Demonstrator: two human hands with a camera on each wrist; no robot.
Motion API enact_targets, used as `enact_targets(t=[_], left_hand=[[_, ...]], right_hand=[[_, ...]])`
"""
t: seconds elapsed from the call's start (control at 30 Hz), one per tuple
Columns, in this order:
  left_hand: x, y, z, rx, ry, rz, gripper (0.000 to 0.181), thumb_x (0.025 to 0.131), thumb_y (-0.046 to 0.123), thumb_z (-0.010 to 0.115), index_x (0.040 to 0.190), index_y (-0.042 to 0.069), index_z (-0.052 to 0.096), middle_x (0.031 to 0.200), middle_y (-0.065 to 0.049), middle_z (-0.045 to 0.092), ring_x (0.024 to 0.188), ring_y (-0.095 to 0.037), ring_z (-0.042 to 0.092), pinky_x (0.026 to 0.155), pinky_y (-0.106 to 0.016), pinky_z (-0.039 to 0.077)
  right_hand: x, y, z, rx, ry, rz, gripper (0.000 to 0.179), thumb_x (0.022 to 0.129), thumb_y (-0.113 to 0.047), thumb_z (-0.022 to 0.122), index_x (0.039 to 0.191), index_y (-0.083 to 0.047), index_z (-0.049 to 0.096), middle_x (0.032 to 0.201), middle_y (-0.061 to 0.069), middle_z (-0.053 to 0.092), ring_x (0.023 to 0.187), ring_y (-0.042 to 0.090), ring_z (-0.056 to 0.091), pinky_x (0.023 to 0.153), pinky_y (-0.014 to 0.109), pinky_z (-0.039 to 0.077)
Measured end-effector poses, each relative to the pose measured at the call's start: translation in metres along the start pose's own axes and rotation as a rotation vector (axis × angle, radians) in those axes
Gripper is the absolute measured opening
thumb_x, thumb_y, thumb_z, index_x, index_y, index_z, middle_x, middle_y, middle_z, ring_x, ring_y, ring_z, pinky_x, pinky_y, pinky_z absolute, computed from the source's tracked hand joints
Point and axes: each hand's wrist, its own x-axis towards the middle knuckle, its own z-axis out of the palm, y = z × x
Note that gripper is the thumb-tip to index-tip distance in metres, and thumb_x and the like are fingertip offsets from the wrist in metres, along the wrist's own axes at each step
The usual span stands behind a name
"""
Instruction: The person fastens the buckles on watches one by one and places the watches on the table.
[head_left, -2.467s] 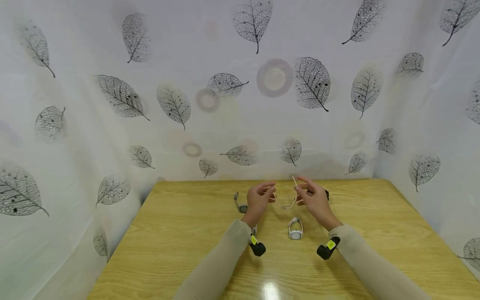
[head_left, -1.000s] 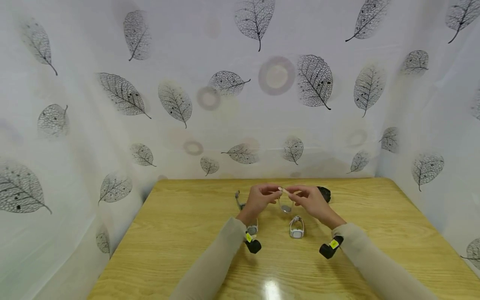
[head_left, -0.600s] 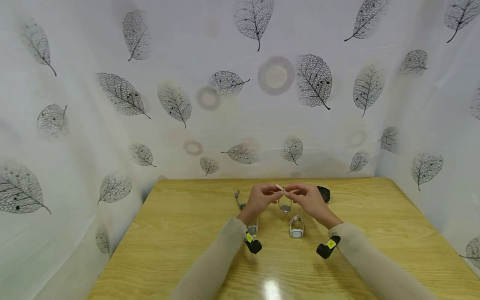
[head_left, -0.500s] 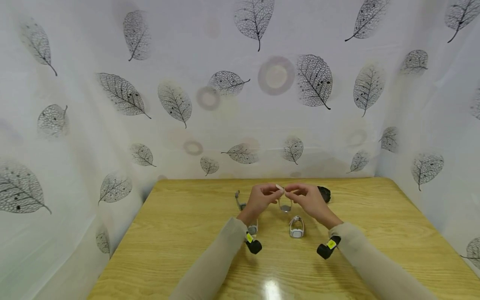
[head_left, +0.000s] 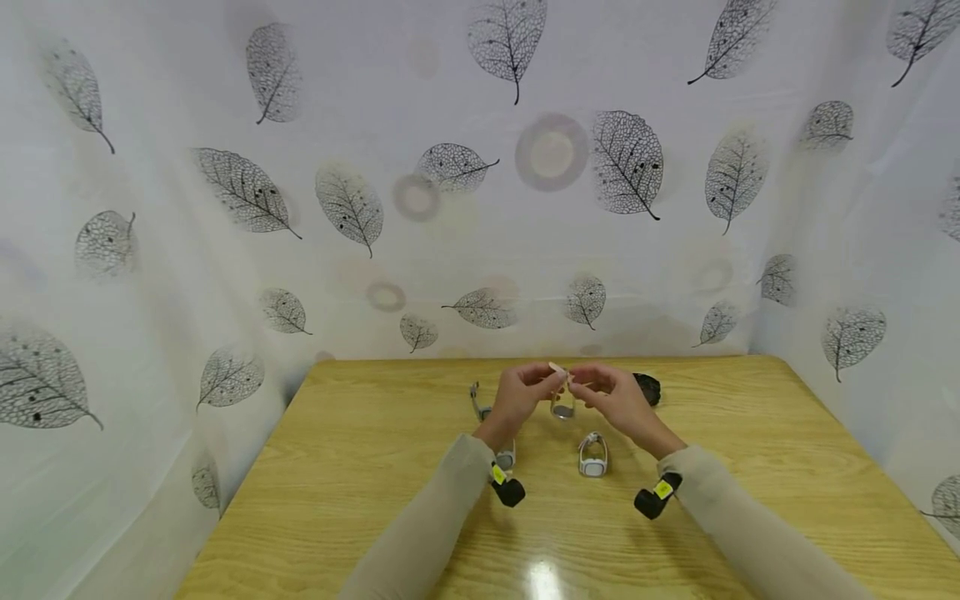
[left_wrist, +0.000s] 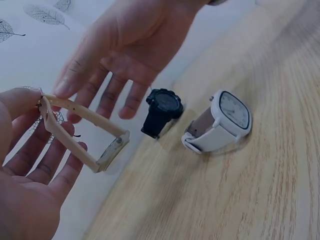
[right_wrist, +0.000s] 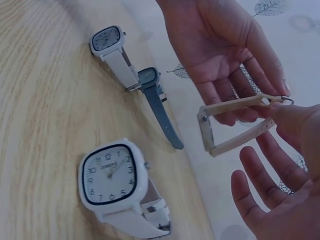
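A wristwatch (head_left: pixel 563 412) with a cream strap hangs in a loop between my hands, dial downward, above the far part of the table. My left hand (head_left: pixel 519 396) pinches the strap where its two ends meet. Thumb and forefinger of my right hand (head_left: pixel 618 404) pinch there too, at the small metal buckle (right_wrist: pixel 287 100). In the left wrist view the strap (left_wrist: pixel 75 142) makes a long narrow loop down to the watch case. Other fingers of both hands are spread loosely. A white watch (head_left: pixel 592 468) stands on the table just in front of the hands.
A black watch (left_wrist: pixel 162 107) lies behind my right hand. Left of centre are a blue-grey watch (right_wrist: pixel 155 102) and another white watch (right_wrist: pixel 107 42), partly covered by my left arm in the head view. A leaf-printed curtain (head_left: pixel 450 250) hangs behind the wooden table (head_left: pixel 337 483).
At first the strap hung spread in a V with my hands apart. The hands have come together and the strap ends now meet; the watch has lately risen slightly and shifted left.
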Motion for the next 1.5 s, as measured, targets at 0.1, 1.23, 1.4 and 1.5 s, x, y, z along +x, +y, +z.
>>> enact_targets(t=[0.1,1.23,1.4,1.5], left_hand=[[-0.001,0.002,-0.001,-0.015,0.002,-0.003,0.018,0.096,0.025,0.076,0.106,0.01,0.08,0.1,-0.007,0.077,0.087,-0.017,0.071,0.082,-0.036,0.062],[-0.007,-0.007,0.0,0.026,-0.088,0.025,0.018,0.097,0.017,0.074,0.107,0.002,0.077,0.102,-0.021,0.073,0.094,-0.043,0.067,0.087,-0.045,0.06],[-0.007,-0.008,0.001,0.038,-0.073,0.009,0.017,0.097,0.019,0.075,0.106,0.005,0.078,0.101,-0.017,0.074,0.093,-0.037,0.068,0.087,-0.045,0.06],[-0.007,-0.007,0.003,0.045,-0.043,-0.003,0.017,0.096,0.022,0.076,0.104,0.007,0.079,0.098,-0.013,0.075,0.092,-0.036,0.069,0.088,-0.047,0.059]], right_hand=[[-0.001,0.006,0.002,0.017,-0.014,-0.004,0.036,0.1,-0.027,0.071,0.132,-0.01,0.066,0.12,0.014,0.071,0.105,0.044,0.066,0.083,0.05,0.06],[-0.008,0.011,0.006,-0.058,0.059,0.001,0.033,0.098,-0.038,0.071,0.124,-0.017,0.074,0.116,0.004,0.074,0.095,0.025,0.069,0.082,0.057,0.058],[-0.009,0.013,0.005,-0.048,0.053,0.0,0.033,0.098,-0.037,0.072,0.124,-0.017,0.073,0.117,0.004,0.074,0.099,0.031,0.069,0.083,0.057,0.058],[-0.007,0.013,0.003,-0.047,0.034,-0.017,0.033,0.099,-0.034,0.071,0.126,-0.015,0.072,0.119,0.007,0.073,0.102,0.034,0.069,0.083,0.056,0.058]])
